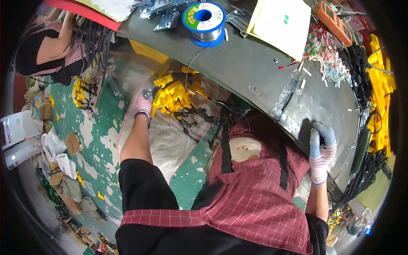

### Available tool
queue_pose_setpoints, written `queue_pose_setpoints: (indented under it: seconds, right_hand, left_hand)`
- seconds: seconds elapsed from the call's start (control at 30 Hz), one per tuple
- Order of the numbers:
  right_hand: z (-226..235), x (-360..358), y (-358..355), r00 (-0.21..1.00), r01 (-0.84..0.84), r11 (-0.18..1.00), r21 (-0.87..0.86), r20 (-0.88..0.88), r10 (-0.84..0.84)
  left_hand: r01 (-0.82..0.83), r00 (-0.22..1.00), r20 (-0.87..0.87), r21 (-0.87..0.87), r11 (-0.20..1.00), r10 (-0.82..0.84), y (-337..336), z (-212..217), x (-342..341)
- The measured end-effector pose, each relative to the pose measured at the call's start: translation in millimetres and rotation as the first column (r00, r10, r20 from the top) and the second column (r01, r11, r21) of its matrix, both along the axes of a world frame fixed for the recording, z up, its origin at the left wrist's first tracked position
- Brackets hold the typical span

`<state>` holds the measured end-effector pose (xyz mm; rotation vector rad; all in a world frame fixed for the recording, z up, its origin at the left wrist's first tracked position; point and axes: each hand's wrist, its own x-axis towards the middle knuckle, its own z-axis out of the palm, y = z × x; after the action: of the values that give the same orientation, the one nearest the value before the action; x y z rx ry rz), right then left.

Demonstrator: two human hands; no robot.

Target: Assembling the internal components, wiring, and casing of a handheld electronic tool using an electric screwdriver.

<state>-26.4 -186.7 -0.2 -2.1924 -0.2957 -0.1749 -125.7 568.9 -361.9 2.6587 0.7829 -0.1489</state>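
Over the pile of yellow plastic parts (pixel 172 97) with black cables, my left hand (pixel 143 104) in a striped glove is closed. A dark, rounded piece (pixel 147 94) shows at its fingers, too small to name; yellow plastic lies right beside the hand. On the grey worktable (pixel 255 63), near its front edge, rests my right hand (pixel 323 154), also in a striped glove. Its fingers are stretched out and a little apart, with nothing seen in them. Solder wire (pixel 188 70) runs from a blue-rimmed spool (pixel 204 19) over the table edge toward my lap.
Red and green-tipped small components (pixel 325 53) lie by an orange handheld meter (pixel 333 23) and yellow paper (pixel 280 25). More yellow parts (pixel 378 97) and black cables (pixel 361 182) line the right side. Another person (pixel 53 46) sits at far left. Boxes and bags (pixel 59 148) stand on the green floor.
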Motion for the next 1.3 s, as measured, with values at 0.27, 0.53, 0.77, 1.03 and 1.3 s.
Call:
queue_pose_setpoints:
  seconds: [0.27,0.53,0.77,1.03,1.3]
  right_hand:
    - [-2,-8,24,0.995,0.069,0.98,-0.187,0.088,-0.054]
    - [-2,-10,30,0.985,0.103,0.969,-0.226,0.162,-0.067]
    - [24,-14,17,0.964,0.082,0.947,-0.31,0.267,0.003]
    - [3,-65,-86,0.676,0.67,0.725,-0.163,0.536,-0.505]
    - [-10,-72,-84,0.63,0.761,0.603,-0.239,0.492,-0.601]
  left_hand:
    - [-0.304,0.939,-0.2,-0.102,0.947,0.28,-185,-10,22]
    - [-0.087,0.971,-0.237,-0.412,0.907,-0.015,-240,-12,25]
    - [-0.24,0.97,-0.212,-0.789,0.566,0.115,-233,-33,22]
    - [0.563,0.623,-0.09,-0.638,0.525,-0.777,-269,0,21]
    - [0.817,-0.053,-0.206,-0.572,0.076,-0.977,-513,247,96]
